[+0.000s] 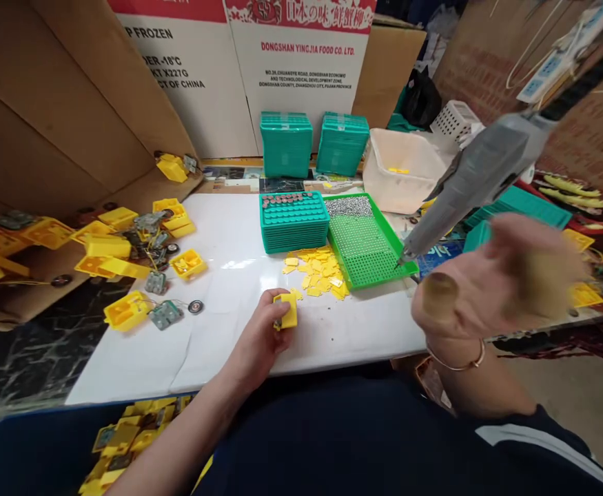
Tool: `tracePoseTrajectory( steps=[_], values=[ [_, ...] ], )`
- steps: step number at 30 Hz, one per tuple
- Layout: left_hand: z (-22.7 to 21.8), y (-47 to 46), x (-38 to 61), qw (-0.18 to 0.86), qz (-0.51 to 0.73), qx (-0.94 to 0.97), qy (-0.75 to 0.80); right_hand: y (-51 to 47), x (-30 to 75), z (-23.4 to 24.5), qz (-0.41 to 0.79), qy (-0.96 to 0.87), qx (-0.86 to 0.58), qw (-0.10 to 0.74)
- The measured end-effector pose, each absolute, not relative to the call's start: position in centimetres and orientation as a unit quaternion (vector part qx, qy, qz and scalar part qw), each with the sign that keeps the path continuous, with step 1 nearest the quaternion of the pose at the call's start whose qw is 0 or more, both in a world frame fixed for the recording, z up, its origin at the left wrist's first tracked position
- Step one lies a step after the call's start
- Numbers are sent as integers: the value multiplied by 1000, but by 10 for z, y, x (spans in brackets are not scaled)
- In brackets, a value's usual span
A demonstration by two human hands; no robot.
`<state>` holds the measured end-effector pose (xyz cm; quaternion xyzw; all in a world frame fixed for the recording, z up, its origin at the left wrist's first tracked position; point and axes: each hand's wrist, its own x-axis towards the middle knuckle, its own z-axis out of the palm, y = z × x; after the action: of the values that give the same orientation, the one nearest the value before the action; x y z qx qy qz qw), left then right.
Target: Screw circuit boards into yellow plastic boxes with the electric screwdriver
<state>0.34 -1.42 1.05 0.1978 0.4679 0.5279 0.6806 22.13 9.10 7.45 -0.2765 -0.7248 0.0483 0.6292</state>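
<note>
My left hand (pixel 264 337) is closed around a small yellow plastic case (pixel 289 311) above the front of the white tabletop, thumb across its near side. My right hand (pixel 492 289) is raised at the right, smeared by motion, so its fingers and anything in them are unclear. Beside it hangs a grey electric screwdriver (pixel 477 176), its tip over the green tray (pixel 378 275). One part of that tray holds many small metal screws (pixel 350 205). A pile of flat yellow plastic pieces (pixel 319 272) lies just beyond my left hand.
Stacked teal trays (pixel 295 234) carry small round parts on top. Yellow cases with wired green modules (pixel 165 314) lie at left. A blue bin (pixel 37 448) below holds more cases. Wrapped teal stacks (pixel 287 146) and a white tub (pixel 402 172) stand at the back, before cardboard walls (pixel 306 103).
</note>
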Motion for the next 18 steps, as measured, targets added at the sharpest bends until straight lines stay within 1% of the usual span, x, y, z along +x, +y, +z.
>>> tracePoseTrajectory(
  steps=[2,3,7,10,14,18],
  values=[
    [10,-13,0,691,521,211,455,95,203,81,-18,-813,-222,537],
    [10,-12,0,694,516,222,449,105,191,83,-16,-846,-226,482],
    [10,-12,0,712,511,225,426,179,143,85,3,-893,-342,292],
    [8,-14,-2,721,524,204,405,228,121,82,-18,-912,-367,182],
    [5,-16,-5,726,547,181,376,247,107,81,-63,-916,-388,78],
    [5,-18,-5,736,547,166,363,245,101,82,-113,-920,-375,15]
  ],
)
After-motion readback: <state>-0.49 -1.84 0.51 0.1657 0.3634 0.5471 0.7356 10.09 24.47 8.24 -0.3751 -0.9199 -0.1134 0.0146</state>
